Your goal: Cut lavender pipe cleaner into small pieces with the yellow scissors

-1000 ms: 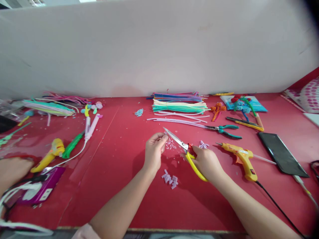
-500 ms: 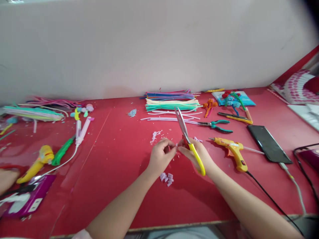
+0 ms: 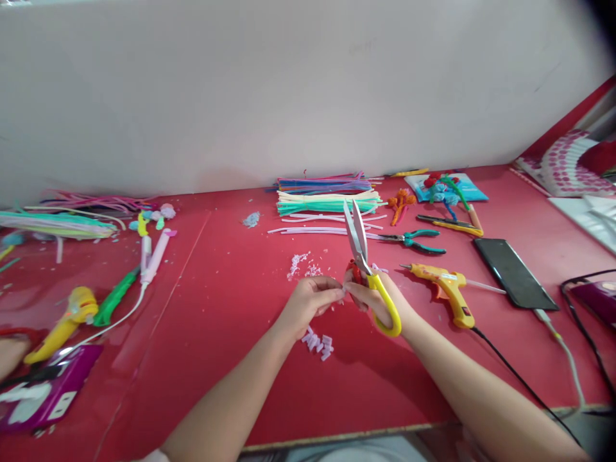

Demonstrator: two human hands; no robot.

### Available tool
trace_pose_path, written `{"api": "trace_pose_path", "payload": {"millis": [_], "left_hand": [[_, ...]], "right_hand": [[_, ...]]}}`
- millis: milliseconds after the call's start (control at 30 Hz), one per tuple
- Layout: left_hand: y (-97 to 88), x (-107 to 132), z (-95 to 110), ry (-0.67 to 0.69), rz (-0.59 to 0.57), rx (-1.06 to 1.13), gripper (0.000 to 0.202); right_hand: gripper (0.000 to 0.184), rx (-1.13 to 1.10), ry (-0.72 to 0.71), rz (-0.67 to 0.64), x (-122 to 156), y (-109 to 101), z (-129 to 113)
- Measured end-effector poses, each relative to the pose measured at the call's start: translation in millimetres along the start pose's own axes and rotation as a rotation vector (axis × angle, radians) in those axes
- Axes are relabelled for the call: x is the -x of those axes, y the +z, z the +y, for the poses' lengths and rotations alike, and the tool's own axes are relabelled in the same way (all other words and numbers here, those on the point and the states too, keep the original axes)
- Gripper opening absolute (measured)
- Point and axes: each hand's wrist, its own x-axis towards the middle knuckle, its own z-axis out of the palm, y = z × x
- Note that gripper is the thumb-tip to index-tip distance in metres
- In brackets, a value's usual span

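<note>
My right hand (image 3: 385,301) has the scissors (image 3: 357,234) hooked on it, with a yellow loop over the hand and a red part by the fingers. The blades point away from me and stand slightly apart. My left hand (image 3: 310,303) is closed in a pinch. A tiny pale lilac piece of pipe cleaner (image 3: 344,290) shows where the fingertips of both hands meet. Nearer me lies a small pile of cut lilac pieces (image 3: 318,344). Beyond the hands are lilac fluff trimmings (image 3: 297,263). More lilac bits lie partly hidden behind my right hand.
Pipe cleaner bundles (image 3: 327,202) lie along the wall. To the right are teal pliers (image 3: 418,241), a yellow glue gun (image 3: 447,285) with its cord, and a phone (image 3: 514,273). On the left are a pink tool (image 3: 156,256), a green-handled tool (image 3: 115,298) and a person's hand (image 3: 12,356).
The scissor blades have spread from nearly together to apart. Both hands stay close together, fingertips meeting at the lilac piece. The camera view has shifted slightly.
</note>
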Motion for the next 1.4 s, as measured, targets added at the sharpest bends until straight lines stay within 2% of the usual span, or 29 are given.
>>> {"api": "trace_pose_path", "payload": {"millis": [100,200,300,400,533,667,833,933,1033,1167,1400], "left_hand": [[0.0,-0.5,-0.2,0.001,-0.011,0.027,0.015],[0.1,-0.8,-0.4,0.044,0.085,-0.003,0.013],[-0.3,-0.9,-0.4,0.144,0.176,-0.122,0.010],[0.0,-0.3,-1.0,0.228,0.169,-0.272,0.009],[2.2,1.0,-0.9,0.228,0.141,-0.329,0.010],[2.7,0.9,2.2,0.173,0.126,-0.206,0.010],[-4.4,-3.3,3.2,0.116,0.336,0.093,0.014],[-10.6,-5.6,3.2,0.182,0.429,0.197,0.016],[-15.4,-6.2,3.4,0.251,0.485,0.242,0.015],[-17.9,-4.9,3.5,0.295,0.490,0.236,0.010],[-16.9,-4.0,4.5,0.282,0.503,0.278,0.012]], "right_hand": [[0.013,0.004,-0.019,0.055,-1.2,-0.3,2.3],[0.016,0.034,-0.009,0.118,-1.9,-0.5,4.8],[0.019,0.058,0.033,0.093,-1.5,0.2,4.0],[0.015,0.065,0.041,0.086,-0.9,3.0,0.6],[0.010,0.085,0.041,0.102,-0.8,5.9,-1.5],[0.014,0.155,0.014,0.089,-1.5,3.4,2.1],[0.029,0.575,0.024,0.173,-1.2,-0.3,8.9],[0.038,0.777,0.066,0.185,-0.1,3.7,10.5],[0.044,0.841,0.065,0.150,1.4,10.4,10.9],[0.045,0.879,0.060,0.133,2.2,16.6,11.3],[0.040,0.912,0.065,0.125,0.4,18.8,13.6]]}}
